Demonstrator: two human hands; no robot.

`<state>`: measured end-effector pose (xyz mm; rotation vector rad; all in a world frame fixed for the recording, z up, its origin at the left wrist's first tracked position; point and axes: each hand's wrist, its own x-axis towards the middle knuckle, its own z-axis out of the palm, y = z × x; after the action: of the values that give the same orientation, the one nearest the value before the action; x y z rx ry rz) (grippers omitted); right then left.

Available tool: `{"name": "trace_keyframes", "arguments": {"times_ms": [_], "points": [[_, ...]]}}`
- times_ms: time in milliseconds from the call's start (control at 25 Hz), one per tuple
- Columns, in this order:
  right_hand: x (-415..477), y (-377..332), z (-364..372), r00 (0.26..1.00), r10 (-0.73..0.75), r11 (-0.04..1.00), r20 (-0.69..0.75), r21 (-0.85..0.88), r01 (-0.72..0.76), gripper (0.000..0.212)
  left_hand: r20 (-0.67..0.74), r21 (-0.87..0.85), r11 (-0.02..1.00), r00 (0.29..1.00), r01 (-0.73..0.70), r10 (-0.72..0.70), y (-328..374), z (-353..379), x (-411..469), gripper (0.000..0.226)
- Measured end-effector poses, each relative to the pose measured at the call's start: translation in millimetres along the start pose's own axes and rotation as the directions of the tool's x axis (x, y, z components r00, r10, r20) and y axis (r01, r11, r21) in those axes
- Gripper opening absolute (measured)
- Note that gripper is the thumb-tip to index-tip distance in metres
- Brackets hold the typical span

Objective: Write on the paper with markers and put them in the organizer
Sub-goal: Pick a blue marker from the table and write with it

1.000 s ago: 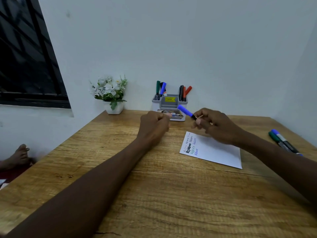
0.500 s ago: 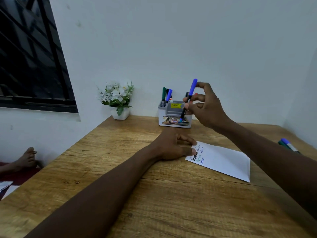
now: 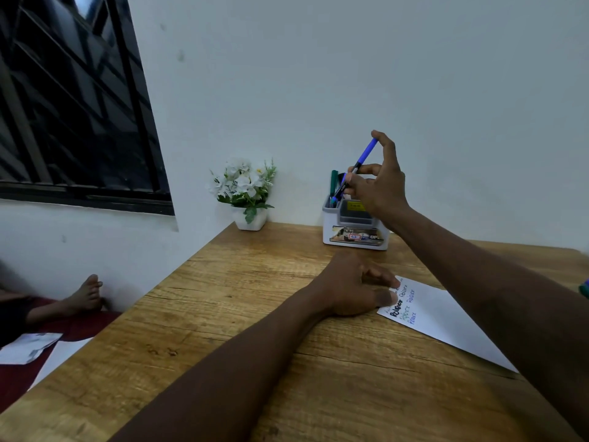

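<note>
The right hand (image 3: 379, 189) pinches the blue marker (image 3: 362, 158) mid-barrel, tip down over the left compartment of the far organizer (image 3: 327, 228). Light, stiff and smooth, it probably slips easily, so a mid-barrel hold suits it. The left hand (image 3: 353, 288) rests relaxed, fingers on the far-left corner of the paper (image 3: 446, 317).

marker (image 3: 366, 154): was blue above the grip, black beneath it
organizer (image 3: 328, 228): was white and grey
paper (image 3: 446, 320): was white
</note>
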<state>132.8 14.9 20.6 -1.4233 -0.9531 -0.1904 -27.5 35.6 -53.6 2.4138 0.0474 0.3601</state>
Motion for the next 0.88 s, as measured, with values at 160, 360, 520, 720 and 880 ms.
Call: {"name": "trace_keyframes", "arguments": {"times_ms": [160, 360, 520, 720, 880], "points": [[15.8, 16.4, 12.7, 0.999, -0.027, 0.986, -0.037, -0.164, 0.021, 0.088, 0.008, 0.000, 1.000, 1.000, 0.005, -0.005, -0.4, -0.8, 0.3, 0.031], [24.0, 29.7, 20.6, 0.994, 0.015, 0.928, 0.111, -0.372, 0.028, 0.065, 0.011, 0.015, 1.000, 1.000, 0.001, -0.001, -1.8, 0.4, 1.9, 0.033], [25.9, 30.3, 20.7, 0.988, 0.040, 0.899, 0.150, -0.437, 0.030, 0.061, 0.013, 0.022, 1.000, 1.000, 0.004, -0.005, -2.0, 0.3, 2.1, 0.034], [30.2, 34.5, 16.5, 0.983, 0.138, 0.887, 0.119, -0.456, -0.070, 0.078, 0.003, 0.011, 1.000, 1.000, 0.000, 0.000, -2.8, 0.2, 1.3, 0.033], [19.5, 27.7, 5.0, 0.987, 0.122, 0.878, 0.107, -0.475, -0.057, 0.057, 0.009, 0.030, 1.000, 1.000, 0.000, -0.001, -2.8, 0.4, 2.3, 0.032]]}}
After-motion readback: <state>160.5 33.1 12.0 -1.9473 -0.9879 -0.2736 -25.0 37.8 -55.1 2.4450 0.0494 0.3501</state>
